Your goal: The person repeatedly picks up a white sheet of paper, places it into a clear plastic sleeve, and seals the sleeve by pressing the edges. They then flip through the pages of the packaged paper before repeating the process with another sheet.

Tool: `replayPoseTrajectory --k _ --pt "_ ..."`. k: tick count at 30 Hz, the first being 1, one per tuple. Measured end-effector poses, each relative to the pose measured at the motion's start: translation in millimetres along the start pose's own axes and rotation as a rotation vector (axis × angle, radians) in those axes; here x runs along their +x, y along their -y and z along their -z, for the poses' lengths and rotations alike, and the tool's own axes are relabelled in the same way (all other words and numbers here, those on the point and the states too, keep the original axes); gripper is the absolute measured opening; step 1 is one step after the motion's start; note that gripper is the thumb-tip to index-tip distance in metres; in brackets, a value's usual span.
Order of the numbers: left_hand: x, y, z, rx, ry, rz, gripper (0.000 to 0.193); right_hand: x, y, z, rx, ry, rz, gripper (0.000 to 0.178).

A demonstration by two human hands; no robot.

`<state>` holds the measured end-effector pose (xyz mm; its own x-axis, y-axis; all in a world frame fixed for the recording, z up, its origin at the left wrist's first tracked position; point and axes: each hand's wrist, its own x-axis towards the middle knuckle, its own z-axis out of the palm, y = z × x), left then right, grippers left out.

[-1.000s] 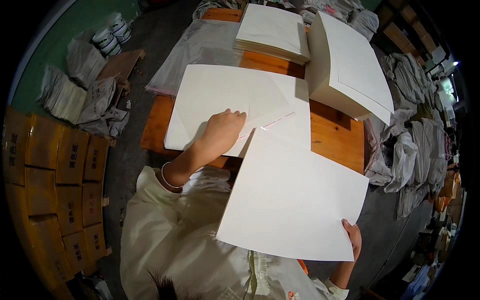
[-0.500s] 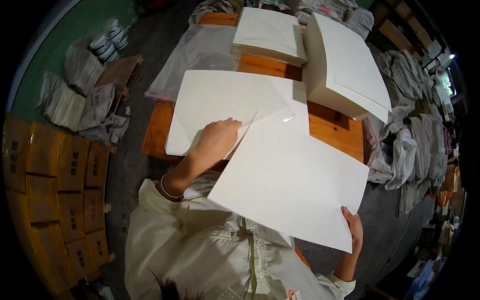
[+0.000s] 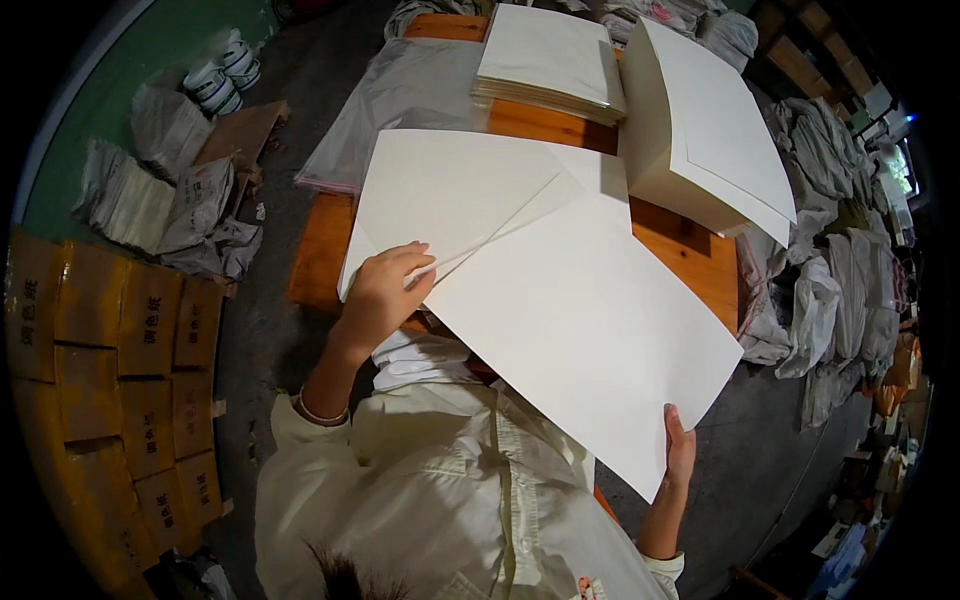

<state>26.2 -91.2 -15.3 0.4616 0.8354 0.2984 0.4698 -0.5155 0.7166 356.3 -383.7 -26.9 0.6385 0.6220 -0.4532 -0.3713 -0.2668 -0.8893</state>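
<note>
Clear film (image 3: 450, 215) against a white sheet (image 3: 590, 335).
The left hand (image 3: 388, 288) has thumb and fingers bent around the film's near edge; I cannot tell whether they pinch it. Lifting that lip gently should keep it off the sheet's far edge, which overlaps the film above more white paper (image 3: 606, 188) on the wooden table (image 3: 325, 245); how far it lies inside is hard to make out. The sheet slants off the table's near side to the right hand (image 3: 681, 445), pinching its near corner, thumb above, fingers hidden beneath; best kept level, lest it buckle.
</note>
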Motion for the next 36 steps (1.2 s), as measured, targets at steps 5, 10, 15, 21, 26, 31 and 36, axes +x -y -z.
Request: replayPoseTrajectory --k 5,10,15,21,26,31,36 --pt "-11.8 -1.1 -2.7 0.206 -0.069 -0.102 0.016 3.9 -22.1 -0.8 0.06 0.04 0.131 0.046" --pt "-19.0 -5.8 -19.2 0.441 -0.146 -0.124 0.013 -8.4 -3.0 -28.5 -0.017 0.056 0.105 0.051" --pt "-14.0 -12.3 -20.9 0.492 -0.197 -0.174 0.012 2.3 -11.7 -50.9 0.038 0.031 0.108 0.054" --pt "-14.2 -18.8 -19.2 0.409 -0.127 -0.127 0.017 12.6 -9.4 -67.7 0.116 0.085 0.078 0.05" --pt "-11.4 -36.2 -21.3 0.182 -0.331 -0.149 0.014 20.0 -19.8 -74.8 0.244 0.053 0.017 0.045" --pt "-30.6 16.1 -43.4 -1.307 -0.719 0.286 0.018 13.7 -13.7 -72.3 0.278 0.042 -0.141 0.045" --pt "-4.0 -29.1 -64.5 -1.708 -0.625 0.702 0.04 5.1 -11.2 -63.9 0.192 0.048 -0.156 0.048"
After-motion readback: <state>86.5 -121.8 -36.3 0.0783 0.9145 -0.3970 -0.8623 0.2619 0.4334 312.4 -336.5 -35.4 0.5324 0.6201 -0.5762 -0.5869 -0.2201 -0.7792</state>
